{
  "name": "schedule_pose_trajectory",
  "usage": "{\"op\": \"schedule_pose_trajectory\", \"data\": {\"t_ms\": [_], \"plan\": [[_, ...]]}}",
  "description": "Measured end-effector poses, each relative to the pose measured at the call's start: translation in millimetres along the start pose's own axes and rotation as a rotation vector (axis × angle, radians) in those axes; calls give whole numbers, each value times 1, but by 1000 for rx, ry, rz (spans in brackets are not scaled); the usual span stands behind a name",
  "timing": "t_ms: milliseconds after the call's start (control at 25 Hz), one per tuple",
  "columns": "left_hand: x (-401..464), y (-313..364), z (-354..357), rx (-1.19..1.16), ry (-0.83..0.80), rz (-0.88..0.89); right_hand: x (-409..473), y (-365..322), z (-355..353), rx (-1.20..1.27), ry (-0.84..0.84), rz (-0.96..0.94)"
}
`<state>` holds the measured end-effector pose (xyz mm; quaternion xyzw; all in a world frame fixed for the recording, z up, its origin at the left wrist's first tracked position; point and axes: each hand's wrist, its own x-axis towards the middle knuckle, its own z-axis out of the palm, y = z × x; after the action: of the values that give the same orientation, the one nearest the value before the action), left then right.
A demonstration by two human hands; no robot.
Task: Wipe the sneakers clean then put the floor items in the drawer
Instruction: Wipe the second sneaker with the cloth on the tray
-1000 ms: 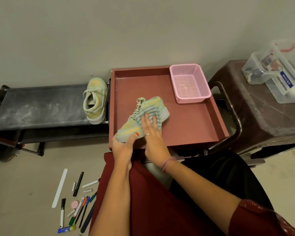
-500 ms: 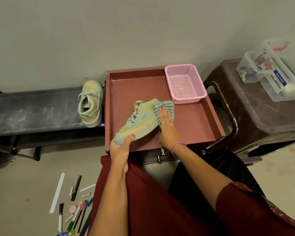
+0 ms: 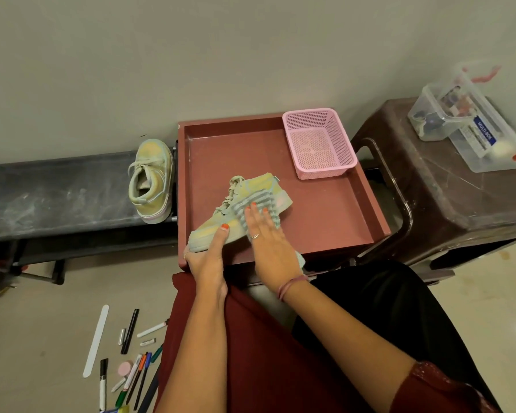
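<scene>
Head view: at center frame a person's left hand (image 3: 206,257) grips the toe of a pale green-and-yellow sneaker (image 3: 221,223), thumb on top and fingers curled under, while the right hand (image 3: 270,242) lies flat with straight fingers, pressing a striped grey cloth (image 3: 258,205) against the shoe's side. The sneaker lies on its side inside a reddish-brown open drawer (image 3: 325,222), toe over the drawer's near left corner. A pink mesh basket (image 3: 319,144) sits in the drawer's far right corner, well apart from the shoe.

At upper right, a clear plastic container (image 3: 465,120) on a dark brown stool (image 3: 447,189) carries a blue label reading "MULTI BOX"; its smaller print is too small to read.

The second sneaker (image 3: 151,180) stands upright on a dusty black bench (image 3: 57,195) at left, just beside the drawer's left wall. Behind runs a plain grey wall; the floor is pale beige tile. At lower left, pens and markers (image 3: 131,368) and a white strip (image 3: 96,341) lie scattered on the floor beside the person's maroon-clad leg (image 3: 221,368).
</scene>
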<state>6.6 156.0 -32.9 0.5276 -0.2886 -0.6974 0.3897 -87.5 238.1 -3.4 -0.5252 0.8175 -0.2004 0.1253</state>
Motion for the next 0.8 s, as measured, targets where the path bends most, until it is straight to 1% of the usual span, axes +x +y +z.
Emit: {"op": "schedule_pose_trajectory", "data": {"t_ms": [80,200,280,320,360,440,520,560,600,640,720,760,800], "plan": [[3,-1,-3,4,-35,9,21,26,-8,-45,5,113],[3,1,-4,25,-70,29,56,59,-22,183,-103,297],[0,4,-2,62,-61,39,63,56,-24,244,-96,350],[-1,5,-1,81,-50,49,58,47,-21,235,-96,346],[-2,6,0,94,-40,57,48,35,-15,216,-94,292],[-4,7,1,115,-37,80,20,10,-8,142,-82,48],[-7,7,2,128,-38,99,9,17,-11,44,-43,-118],[-9,8,2,130,-38,108,16,32,-13,-31,-25,-139],[-10,8,2,136,-40,115,25,45,-17,-96,-19,-114],[-11,7,2,145,-46,121,35,55,-21,-118,-29,-46],[-12,7,2,156,-57,130,50,49,-28,-33,-40,145],[-11,9,2,160,-64,129,54,38,-28,18,-49,179],[-10,9,1,166,-70,127,55,24,-26,25,-66,155]]}}
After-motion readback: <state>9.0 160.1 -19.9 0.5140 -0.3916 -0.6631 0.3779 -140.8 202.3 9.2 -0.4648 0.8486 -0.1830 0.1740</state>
